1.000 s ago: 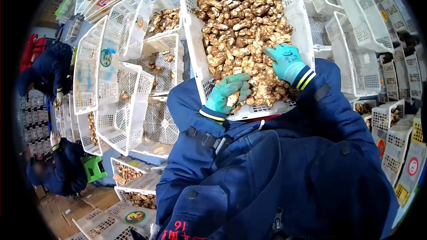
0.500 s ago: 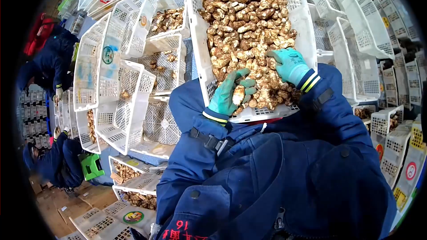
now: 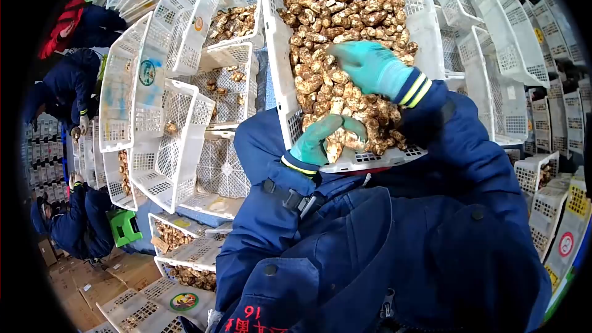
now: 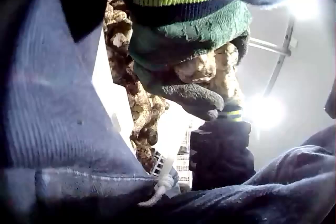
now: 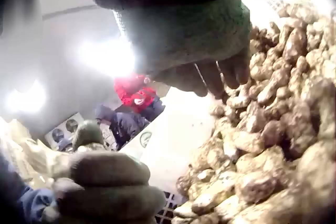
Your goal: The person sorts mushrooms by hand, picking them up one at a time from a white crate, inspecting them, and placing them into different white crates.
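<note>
A white crate holds a heap of knobbly brown-and-cream pieces, also filling the right side of the right wrist view. At its near left corner, the green-gloved left hand grips pale pieces; the left wrist view shows this hand with fingers curled round pieces. Farther up and to the right, the gloved right hand is over the heap, slightly blurred. In the right wrist view its fingers extend beside the heap from the hand, with no piece visible in them.
White crates crowd the left, some holding similar pieces. More crates stand at the right. Two people in dark blue and one in red are at the far left, with a green stool.
The right hand has moved left and farther up over the heap. My left hand stays at the near left corner and has turned, its fingers now over the pale pieces. The person in red is more visible.
</note>
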`<state>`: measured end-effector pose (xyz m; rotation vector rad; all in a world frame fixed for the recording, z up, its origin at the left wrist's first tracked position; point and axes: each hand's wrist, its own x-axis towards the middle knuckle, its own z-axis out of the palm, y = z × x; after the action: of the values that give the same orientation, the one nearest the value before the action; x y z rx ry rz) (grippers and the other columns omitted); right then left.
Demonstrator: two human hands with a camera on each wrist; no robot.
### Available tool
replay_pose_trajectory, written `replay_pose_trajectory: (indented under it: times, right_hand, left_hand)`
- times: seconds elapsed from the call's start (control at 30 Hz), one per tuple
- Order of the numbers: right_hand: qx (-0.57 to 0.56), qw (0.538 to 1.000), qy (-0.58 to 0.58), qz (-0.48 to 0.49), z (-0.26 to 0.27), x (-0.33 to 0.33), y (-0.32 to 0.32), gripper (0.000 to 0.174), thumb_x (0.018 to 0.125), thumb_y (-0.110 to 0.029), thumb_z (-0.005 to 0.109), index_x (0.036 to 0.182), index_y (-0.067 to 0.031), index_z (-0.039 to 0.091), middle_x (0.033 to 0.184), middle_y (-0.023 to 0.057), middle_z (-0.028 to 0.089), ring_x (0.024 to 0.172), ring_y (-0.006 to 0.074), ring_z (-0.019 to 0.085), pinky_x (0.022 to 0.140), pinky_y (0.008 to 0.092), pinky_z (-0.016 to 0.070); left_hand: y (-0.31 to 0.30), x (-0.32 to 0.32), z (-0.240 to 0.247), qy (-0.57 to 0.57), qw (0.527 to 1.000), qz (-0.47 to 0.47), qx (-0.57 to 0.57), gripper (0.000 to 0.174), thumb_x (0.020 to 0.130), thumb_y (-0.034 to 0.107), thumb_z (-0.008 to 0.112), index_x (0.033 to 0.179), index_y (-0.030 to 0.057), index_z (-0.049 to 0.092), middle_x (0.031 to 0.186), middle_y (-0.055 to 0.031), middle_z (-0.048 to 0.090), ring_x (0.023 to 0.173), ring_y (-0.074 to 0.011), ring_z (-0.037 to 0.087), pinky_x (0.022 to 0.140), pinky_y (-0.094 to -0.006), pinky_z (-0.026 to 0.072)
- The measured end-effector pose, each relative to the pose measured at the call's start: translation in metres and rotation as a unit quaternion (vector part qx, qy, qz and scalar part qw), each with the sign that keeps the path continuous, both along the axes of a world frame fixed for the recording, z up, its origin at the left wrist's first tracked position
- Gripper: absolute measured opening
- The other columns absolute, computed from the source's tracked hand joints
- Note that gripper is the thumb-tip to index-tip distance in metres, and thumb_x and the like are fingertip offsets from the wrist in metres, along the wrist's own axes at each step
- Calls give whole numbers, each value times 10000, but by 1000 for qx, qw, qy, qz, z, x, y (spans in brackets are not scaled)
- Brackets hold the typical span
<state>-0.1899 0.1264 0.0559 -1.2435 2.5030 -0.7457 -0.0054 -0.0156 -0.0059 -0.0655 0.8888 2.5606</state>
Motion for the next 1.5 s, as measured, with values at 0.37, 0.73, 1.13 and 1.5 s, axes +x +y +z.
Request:
replay_pose_trajectory:
  times: [0.37,0.73,1.13,1.5]
  right_hand:
    - [146,985,69,57,-22,13,-46,468,862,-264,664,1322,-205,604,1030,126,656,1020,309,631,906,452,490]
    - [-437,450,-774,91,-23,6,58,579,1077,-295,344,1543,11,191,1483,276,390,1300,449,487,1036,442,502]
    - [-375,734,-556,-106,13,47,51,385,1004,-153,541,1362,-11,525,1260,126,605,1023,160,624,873,298,517]
    - [-52,974,-220,15,22,62,38,629,740,-59,673,1359,-113,579,1210,117,607,1076,232,594,932,336,491]
  left_hand:
    - [-3,5,12,-6,999,23,36,419,1041,279,393,933,-44,637,873,-195,689,833,-304,657,862,-388,511]
    - [3,-2,11,-19,992,37,119,485,999,348,442,1032,-104,615,1027,-245,668,949,-339,645,920,-450,492]
    - [-2,-6,-31,169,973,143,-67,449,1028,254,362,948,-78,653,854,-217,652,875,-354,641,854,-431,496]
    - [-13,-1,-24,274,831,129,-467,301,1011,215,523,1107,-33,665,875,-103,709,771,-191,661,740,-303,513]
